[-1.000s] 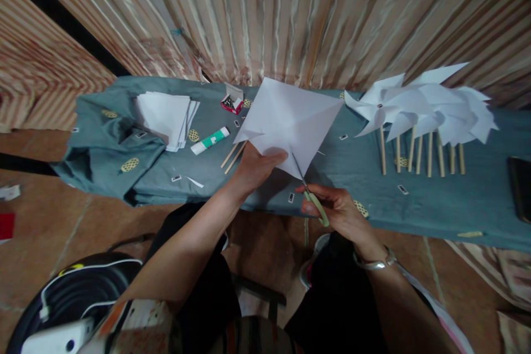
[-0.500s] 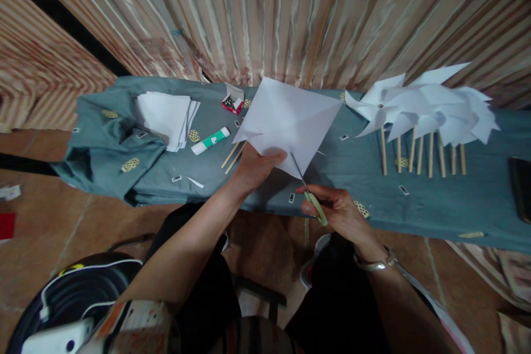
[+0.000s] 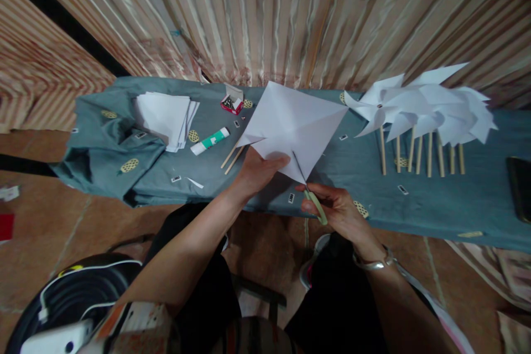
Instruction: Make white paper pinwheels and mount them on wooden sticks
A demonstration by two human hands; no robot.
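A white square sheet of paper [image 3: 292,121] with diagonal creases hangs over the cloth, one corner toward me. A slit runs in from its left corner. My left hand [image 3: 259,168] pinches its near left edge, thumb on top. In my right hand [image 3: 336,207] is a pair of scissors [image 3: 316,206] with pale green handles, my fingers in the loops. One blade lies over the paper at the near corner, pointing toward the centre; the other blade is hidden beneath. Two wooden sticks [image 3: 233,159] lie left of the sheet, partly covered by it.
Several white paper pinwheels [image 3: 427,108] on wooden sticks lie at right on the grey-green cloth [image 3: 415,210]. Left are a paper stack [image 3: 164,116], a glue stick [image 3: 210,141], a small red box of metal pins [image 3: 232,103] and a paper scrap [image 3: 194,183]. A dark phone [image 3: 519,188] lies far right.
The paper and my left hand have shifted slightly right and toward me, bringing the near corner down to the scissors' pivot. My right hand has barely moved.
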